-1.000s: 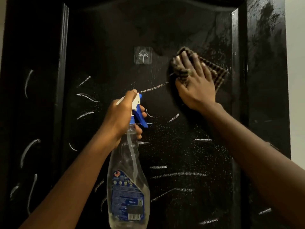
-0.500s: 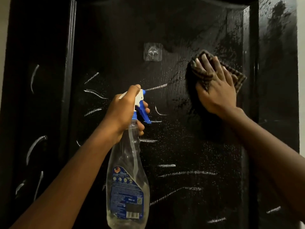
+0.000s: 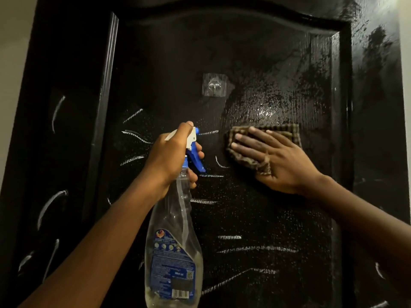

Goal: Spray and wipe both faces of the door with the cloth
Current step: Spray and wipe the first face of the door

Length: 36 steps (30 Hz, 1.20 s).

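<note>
The door [image 3: 244,52] is filling nearly the whole view: black, with a raised frame around a sunken panel. Its face is glistening with fine droplets, and a wet patch [image 3: 264,107] is shining toward the panel's upper right corner. The cloth [image 3: 287,131], brown and checked, is lying flat against the panel just below that patch, nearer the right edge than the left. The right hand [image 3: 278,161] is pressing it to the door with straight, slightly spread fingers pointing toward the left edge, and a fold of cloth is bunching up beside the thumb. The left hand [image 3: 171,154] is gripping the neck of the spray bottle [image 3: 175,252], its fingers curling round by the blue trigger [image 3: 195,158] (whether they are squeezing it I cannot tell). One fingertip is resting on top of the white head. The clear bottle with its blue label is hanging in front of the panel's lower middle. A clear stick-on hook [image 3: 214,85] is sitting at the panel's upper middle, above the gap between the hands. White streaks [image 3: 255,248] are showing across the lower panel and along the left frame. A pale wall [image 3: 13,41] is showing past the door's left edge.
</note>
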### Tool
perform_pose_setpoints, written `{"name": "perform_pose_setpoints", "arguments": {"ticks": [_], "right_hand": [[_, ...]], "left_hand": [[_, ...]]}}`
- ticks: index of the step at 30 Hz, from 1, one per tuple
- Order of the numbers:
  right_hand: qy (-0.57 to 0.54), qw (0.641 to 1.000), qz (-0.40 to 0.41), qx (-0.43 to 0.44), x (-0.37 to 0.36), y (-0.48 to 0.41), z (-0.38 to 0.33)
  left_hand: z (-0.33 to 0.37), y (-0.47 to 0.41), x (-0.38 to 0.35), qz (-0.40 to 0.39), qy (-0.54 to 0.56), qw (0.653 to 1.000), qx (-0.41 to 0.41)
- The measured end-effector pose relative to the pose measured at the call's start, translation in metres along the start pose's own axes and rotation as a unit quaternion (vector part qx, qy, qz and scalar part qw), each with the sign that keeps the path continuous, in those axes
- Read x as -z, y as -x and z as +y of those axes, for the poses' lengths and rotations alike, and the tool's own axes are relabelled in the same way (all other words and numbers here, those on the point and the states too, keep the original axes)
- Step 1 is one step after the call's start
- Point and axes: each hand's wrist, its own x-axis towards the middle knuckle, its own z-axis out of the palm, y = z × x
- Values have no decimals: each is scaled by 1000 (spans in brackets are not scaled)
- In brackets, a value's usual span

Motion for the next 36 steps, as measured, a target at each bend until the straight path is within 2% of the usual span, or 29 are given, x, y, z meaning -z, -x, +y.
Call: {"name": "perform_pose_setpoints", "arguments": {"ticks": [4, 8, 14, 20, 26, 28, 32, 33, 34, 36], "right_hand": [[-58, 974, 78, -203, 19, -32, 25], [-79, 947, 111, -290, 28, -84, 24], [-74, 960, 112, -246, 30, -114, 20], [-81, 958, 117, -249, 29, -112, 17], [-67, 963, 109, -237, 17, -96, -20], [-52, 975, 97, -194, 5, -79, -42], [-13, 999, 32, -23, -7, -51, -52], [-11, 999, 30, -25, -6, -53, -49], [-19, 997, 45, -64, -5, -58, -49], [-56, 967, 105, -224, -4, -75, -60]], "left_hand": [[11, -5, 4, -11, 1, 1000, -4], [21, -13, 9, -21, -9, 1000, -1], [21, -16, 15, -14, -22, 1000, 16], [17, -19, 19, -8, -12, 1000, 6], [14, -15, 32, 13, -21, 1000, -7], [13, -13, 38, 18, -29, 999, -7], [9, -7, 48, 23, -43, 999, -1], [8, -6, 50, 25, -46, 999, -1], [7, -5, 53, 26, -50, 998, -2], [6, -3, 61, 30, -54, 998, -4]]}}
